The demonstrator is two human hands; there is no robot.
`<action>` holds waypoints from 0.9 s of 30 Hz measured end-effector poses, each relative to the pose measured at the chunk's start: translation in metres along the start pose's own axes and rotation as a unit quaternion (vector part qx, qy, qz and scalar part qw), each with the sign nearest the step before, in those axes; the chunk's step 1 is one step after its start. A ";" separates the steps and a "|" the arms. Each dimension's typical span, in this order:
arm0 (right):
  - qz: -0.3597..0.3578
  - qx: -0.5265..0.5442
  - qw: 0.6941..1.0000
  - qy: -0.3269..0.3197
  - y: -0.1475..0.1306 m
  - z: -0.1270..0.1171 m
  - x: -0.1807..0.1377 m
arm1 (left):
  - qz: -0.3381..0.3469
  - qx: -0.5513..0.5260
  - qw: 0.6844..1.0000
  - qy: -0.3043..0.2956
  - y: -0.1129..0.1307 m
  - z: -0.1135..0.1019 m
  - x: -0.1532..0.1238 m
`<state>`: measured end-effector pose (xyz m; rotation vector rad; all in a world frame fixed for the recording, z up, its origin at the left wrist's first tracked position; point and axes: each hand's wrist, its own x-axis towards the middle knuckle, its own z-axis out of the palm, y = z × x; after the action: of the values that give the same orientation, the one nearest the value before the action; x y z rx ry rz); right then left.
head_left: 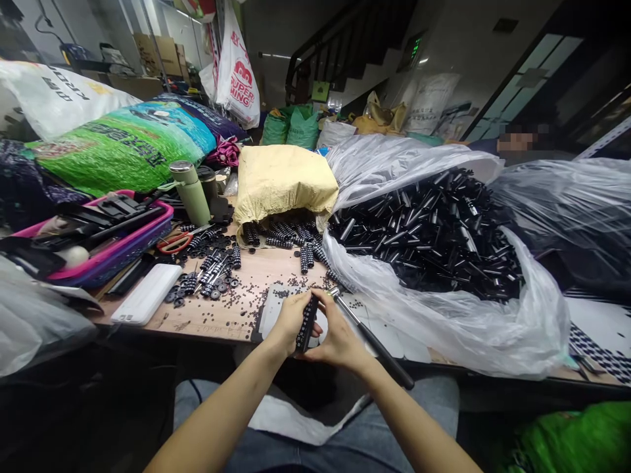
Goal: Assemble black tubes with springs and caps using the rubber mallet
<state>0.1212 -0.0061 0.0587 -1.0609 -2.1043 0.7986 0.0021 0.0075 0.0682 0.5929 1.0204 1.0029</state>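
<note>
My left hand (290, 320) and my right hand (340, 332) are both closed around one black ridged strip-like piece with small pale marks (305, 325). It stands nearly upright between them, above the table's front edge; the fingers cover part of it. Beside my right hand lies a hammer (369, 338), its black handle reaching over the edge. Under the hands a grey-white plate (270, 309) rests on the table, with tiny black rings (241, 299) scattered to its left. Beyond the hands, a yellow sack (286, 180) spills black ridged rollers (306, 256).
To the right, a clear plastic bag (537, 328) holds many black tubes (428, 230). At left are a white power bank (146, 294), red-handled scissors (176, 243), a pink-purple basket (165, 220) and a green flask (191, 197). A person (517, 141) is behind the bags.
</note>
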 end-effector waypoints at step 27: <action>0.303 -0.267 0.913 0.063 0.017 -0.028 -0.078 | 0.410 0.776 0.479 -0.024 -0.045 -0.042 0.022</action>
<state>0.1868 -0.0573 0.0426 -2.0653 -1.9298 0.3904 -0.0137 0.0055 0.0051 2.8459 1.4347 0.4719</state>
